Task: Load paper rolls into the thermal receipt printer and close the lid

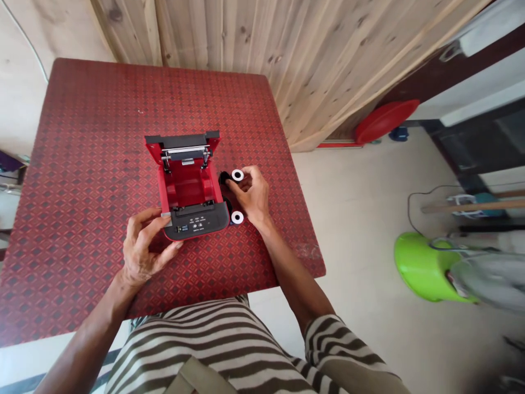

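A small red and black receipt printer (197, 221) stands on the table with its lid (184, 150) raised, and the red compartment inside holds nothing. My left hand (145, 243) grips its front left corner, fingers on the grey latch and thumb near the front edge. To the printer's right are two small rolls with white ring-shaped ends and dark centres. My right hand (254, 197) closes its thumb and fingers around the far roll (237, 175). The near roll (237, 218) lies by my wrist, close to the printer's side. Dark parts between the rolls and the printer are partly hidden.
The red patterned table (102, 120) ends near my body and on the right. A wooden plank wall (229, 38) rises behind it. On the floor to the right are a green bucket (422, 268), a red basin (385, 121) and a cable.
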`<state>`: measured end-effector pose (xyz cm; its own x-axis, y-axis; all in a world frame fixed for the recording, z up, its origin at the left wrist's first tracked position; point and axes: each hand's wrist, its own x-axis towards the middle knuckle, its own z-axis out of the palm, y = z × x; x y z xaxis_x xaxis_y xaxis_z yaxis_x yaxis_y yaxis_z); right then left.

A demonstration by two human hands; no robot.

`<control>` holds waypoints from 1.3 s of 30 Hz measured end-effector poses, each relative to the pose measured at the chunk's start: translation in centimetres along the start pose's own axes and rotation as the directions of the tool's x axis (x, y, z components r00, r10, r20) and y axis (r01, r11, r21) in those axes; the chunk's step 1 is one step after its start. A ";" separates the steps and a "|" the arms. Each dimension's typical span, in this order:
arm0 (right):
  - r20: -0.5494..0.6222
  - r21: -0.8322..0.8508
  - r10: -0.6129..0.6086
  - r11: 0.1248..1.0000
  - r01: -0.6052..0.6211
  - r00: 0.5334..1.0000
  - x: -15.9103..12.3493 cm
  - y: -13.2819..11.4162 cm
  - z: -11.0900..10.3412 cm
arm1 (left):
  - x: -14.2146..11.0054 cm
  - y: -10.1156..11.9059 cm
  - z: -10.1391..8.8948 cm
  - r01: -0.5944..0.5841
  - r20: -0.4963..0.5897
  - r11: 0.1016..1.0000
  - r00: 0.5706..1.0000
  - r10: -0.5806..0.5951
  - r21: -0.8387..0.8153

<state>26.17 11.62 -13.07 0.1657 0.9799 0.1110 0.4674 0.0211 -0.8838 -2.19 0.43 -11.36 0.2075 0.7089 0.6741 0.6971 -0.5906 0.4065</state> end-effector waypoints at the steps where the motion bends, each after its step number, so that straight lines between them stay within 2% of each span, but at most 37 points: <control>1: 0.010 -0.017 -0.012 1.000 0.012 1.000 -0.2 0.1 0.0 | 0.0 0.0 0.0 0.002 0.000 1.000 1.000 -0.002 -0.002; 4: 0.041 -0.041 -0.009 0.999 0.011 0.999 -0.5 -0.1 -0.5 | 0.1 0.0 0.0 -0.003 -0.004 1.000 1.000 0.003 -0.008; 8: 0.107 0.054 -0.015 0.998 0.009 0.994 -0.7 -0.3 -1.2 | 0.2 0.1 -0.1 -0.005 -0.003 0.999 1.000 0.005 -0.033; 14: 0.186 0.093 -0.011 0.996 -0.006 0.983 -1.0 0.0 -0.8 | 0.3 0.2 0.0 0.029 0.018 0.999 0.999 -0.028 -0.038; 16: 0.200 0.082 -0.007 0.997 -0.010 0.980 -1.3 0.1 -1.6 | 0.1 0.1 0.2 0.049 0.015 0.996 0.999 -0.048 -0.080; 19: 0.182 0.033 -0.041 0.999 0.036 0.983 -2.7 -0.2 -4.3 | -0.3 -0.2 0.6 0.101 0.040 0.982 0.995 -0.096 -0.158; 21: 0.270 -0.014 -0.069 0.997 0.076 0.960 -4.2 -0.7 -6.3 | -0.7 -0.3 0.7 0.137 0.066 0.976 0.990 -0.127 -0.171; 24: 0.469 -0.028 -0.088 0.993 0.115 0.879 -6.3 -1.2 -7.4 | -1.1 -0.3 0.7 0.163 0.074 0.977 0.985 -0.154 -0.137; 25: 0.479 -0.020 -0.105 0.991 0.131 0.871 -6.9 -1.2 -7.1 | -1.2 -0.3 0.6 0.165 0.073 0.978 0.985 -0.157 -0.127; 29: 0.338 0.005 -0.200 0.977 0.211 0.919 -7.7 -1.1 -5.3 | -1.3 -0.4 0.6 0.168 0.070 0.980 0.984 -0.161 -0.110; 32: 0.344 0.053 -0.262 0.964 0.260 0.902 -7.2 -2.5 -7.1 | -1.2 -0.5 0.7 0.150 0.071 0.981 0.987 -0.142 -0.127; 34: 0.437 0.121 -0.299 0.954 0.274 0.849 -6.4 -4.9 -9.6 | -1.2 -0.6 0.8 0.127 0.063 0.983 0.991 -0.119 -0.130; 35: 0.520 0.181 -0.319 0.948 0.263 0.793 -5.8 -6.5 -10.8 | -1.2 -0.6 0.8 0.119 0.058 0.985 0.992 -0.113 -0.124; 36: 0.627 0.227 -0.335 0.942 0.246 0.704 -5.2 -8.1 -11.7 | -1.2 -0.5 0.8 0.117 0.052 0.986 0.992 -0.111 -0.116; 37: 0.724 0.258 -0.356 0.934 0.247 0.591 -4.5 -9.8 -12.1 | -1.1 -0.5 0.8 0.116 0.046 0.987 0.993 -0.111 -0.110; 38: 0.778 0.271 -0.382 0.920 0.282 0.498 -3.7 -11.3 -12.0 | -1.1 -0.4 0.8 0.116 0.042 0.988 0.993 -0.112 -0.106; 39: 0.821 0.247 -0.381 0.908 0.337 0.425 -2.9 -12.5 -11.3 | -1.0 -0.4 0.9 0.114 0.038 0.988 0.993 -0.111 -0.103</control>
<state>29.65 6.26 2.79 -0.8205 0.5716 0.0111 0.2657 0.3984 -0.8779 -2.07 0.23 -12.74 0.1548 0.7840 0.6011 0.6420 -0.5423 0.5420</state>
